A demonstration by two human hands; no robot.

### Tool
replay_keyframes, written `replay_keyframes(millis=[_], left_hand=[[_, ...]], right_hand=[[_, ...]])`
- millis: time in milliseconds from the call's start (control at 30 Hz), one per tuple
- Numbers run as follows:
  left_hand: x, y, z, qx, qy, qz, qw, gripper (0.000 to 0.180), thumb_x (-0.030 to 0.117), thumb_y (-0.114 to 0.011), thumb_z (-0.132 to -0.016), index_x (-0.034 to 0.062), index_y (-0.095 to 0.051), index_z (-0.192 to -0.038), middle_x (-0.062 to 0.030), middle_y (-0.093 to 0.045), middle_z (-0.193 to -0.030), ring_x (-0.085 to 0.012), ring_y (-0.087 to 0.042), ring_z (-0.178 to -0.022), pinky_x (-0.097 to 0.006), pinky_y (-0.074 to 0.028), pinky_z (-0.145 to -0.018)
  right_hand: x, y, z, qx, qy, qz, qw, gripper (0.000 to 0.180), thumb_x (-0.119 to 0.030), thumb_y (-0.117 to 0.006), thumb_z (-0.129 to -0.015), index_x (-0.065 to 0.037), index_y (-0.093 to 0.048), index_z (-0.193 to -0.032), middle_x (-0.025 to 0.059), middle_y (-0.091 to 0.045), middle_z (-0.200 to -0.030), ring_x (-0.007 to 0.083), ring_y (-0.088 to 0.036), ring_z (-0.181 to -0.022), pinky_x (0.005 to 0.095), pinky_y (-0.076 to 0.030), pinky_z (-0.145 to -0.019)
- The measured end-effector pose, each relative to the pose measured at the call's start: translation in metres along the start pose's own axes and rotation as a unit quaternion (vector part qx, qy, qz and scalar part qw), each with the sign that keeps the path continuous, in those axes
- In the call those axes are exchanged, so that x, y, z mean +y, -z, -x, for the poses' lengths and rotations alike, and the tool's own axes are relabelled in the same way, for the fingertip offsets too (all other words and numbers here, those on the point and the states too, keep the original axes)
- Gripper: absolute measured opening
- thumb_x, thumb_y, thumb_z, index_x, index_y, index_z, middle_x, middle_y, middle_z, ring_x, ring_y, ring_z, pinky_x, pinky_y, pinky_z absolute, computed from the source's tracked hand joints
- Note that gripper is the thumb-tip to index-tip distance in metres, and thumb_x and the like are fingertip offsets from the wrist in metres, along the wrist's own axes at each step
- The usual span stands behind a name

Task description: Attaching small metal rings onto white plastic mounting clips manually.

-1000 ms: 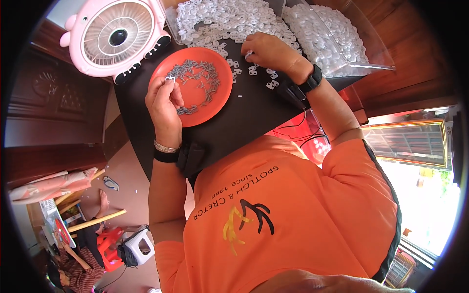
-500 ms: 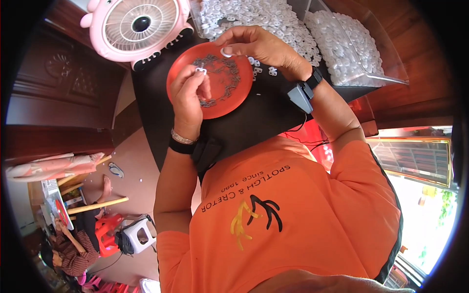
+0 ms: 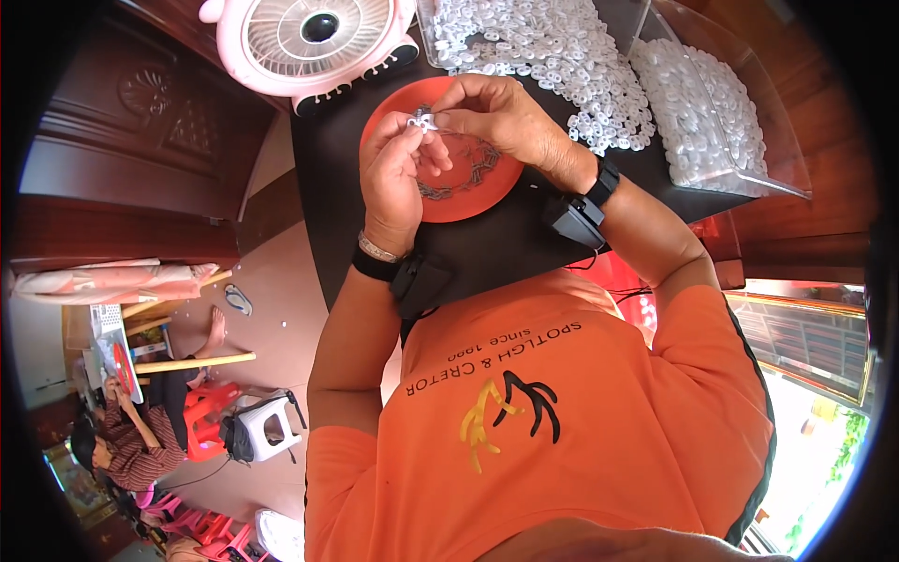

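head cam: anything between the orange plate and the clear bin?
Yes: loose white plastic pieces heaped on the black table between plate and bin, in the head view.

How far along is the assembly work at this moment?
Done: hard to count; no separate batch of finished pieces can be made out. In hand: the left hand and right hand pinch one small white piece together over the orange plate, which holds dark metal bits. Left: a large heap of white pieces and a full clear bin, so most remains.
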State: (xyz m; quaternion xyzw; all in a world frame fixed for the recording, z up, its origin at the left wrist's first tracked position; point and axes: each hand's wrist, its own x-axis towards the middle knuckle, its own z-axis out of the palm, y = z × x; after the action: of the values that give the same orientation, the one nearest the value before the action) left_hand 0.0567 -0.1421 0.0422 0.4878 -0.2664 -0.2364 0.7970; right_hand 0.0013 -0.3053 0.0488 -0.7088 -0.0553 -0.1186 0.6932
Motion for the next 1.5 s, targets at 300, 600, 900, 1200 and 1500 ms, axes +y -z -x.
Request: replay_keyframes(millis=[300,600,900,1200,1500], left_hand=[[-0.003,-0.005,0.004,0.039,0.02,-0.123,0.991,0.014,0.013,-0.049,-0.088,0.0048,-0.052,-0.076,-0.002,-0.054,-0.062,-0.008,-0.049,-0.052,-0.02,-0.033,-0.048],[-0.003,-0.005,0.005,0.011,0.012,-0.159,0.987,0.016,0.015,-0.046,-0.089,0.0044,-0.053,-0.078,-0.0019,-0.054,-0.064,-0.0089,-0.049,-0.052,-0.021,-0.035,-0.05],[-0.004,-0.005,0.005,0.024,0.023,-0.143,0.989,0.017,0.015,-0.046,-0.088,0.0049,-0.052,-0.075,-0.0013,-0.052,-0.061,-0.0085,-0.047,-0.051,-0.021,-0.033,-0.049],[-0.003,-0.008,0.006,0.033,0.025,-0.136,0.99,0.017,0.015,-0.047,-0.088,0.0046,-0.053,-0.076,-0.0011,-0.052,-0.061,-0.008,-0.047,-0.051,-0.021,-0.033,-0.049],[-0.004,-0.005,0.006,0.034,0.026,-0.132,0.99,0.016,0.014,-0.047,-0.088,0.0048,-0.053,-0.077,-0.0009,-0.053,-0.062,-0.008,-0.047,-0.051,-0.021,-0.033,-0.049]], right_hand=[[-0.004,0.008,-0.001,0.019,-0.062,-0.067,0.996,0.017,-0.008,-0.061,-0.088,0.001,-0.063,-0.102,0.0022,-0.064,-0.084,0.0077,-0.058,-0.074,0.0218,-0.048,-0.071],[0.002,0.007,0.0,0.016,-0.04,-0.065,0.997,0.015,-0.014,-0.065,-0.087,-0.003,-0.066,-0.097,0.0011,-0.065,-0.078,0.0051,-0.058,-0.067,0.0186,-0.045,-0.059],[0.004,0.004,0.003,0.038,0.031,0.043,0.998,0.016,-0.015,-0.065,-0.086,-0.003,-0.066,-0.097,0.0006,-0.064,-0.08,0.0034,-0.055,-0.062,0.0188,-0.045,-0.051],[0.007,0.001,0.003,0.039,0.043,0.075,0.995,0.016,-0.016,-0.064,-0.086,-0.004,-0.066,-0.097,0.0008,-0.064,-0.079,0.004,-0.055,-0.059,0.0194,-0.046,-0.048],[0.007,0.003,0.002,0.047,0.026,0.016,0.998,0.016,-0.017,-0.065,-0.086,-0.004,-0.066,-0.096,-0.0004,-0.063,-0.076,0.0022,-0.053,-0.06,0.0179,-0.043,-0.048]])
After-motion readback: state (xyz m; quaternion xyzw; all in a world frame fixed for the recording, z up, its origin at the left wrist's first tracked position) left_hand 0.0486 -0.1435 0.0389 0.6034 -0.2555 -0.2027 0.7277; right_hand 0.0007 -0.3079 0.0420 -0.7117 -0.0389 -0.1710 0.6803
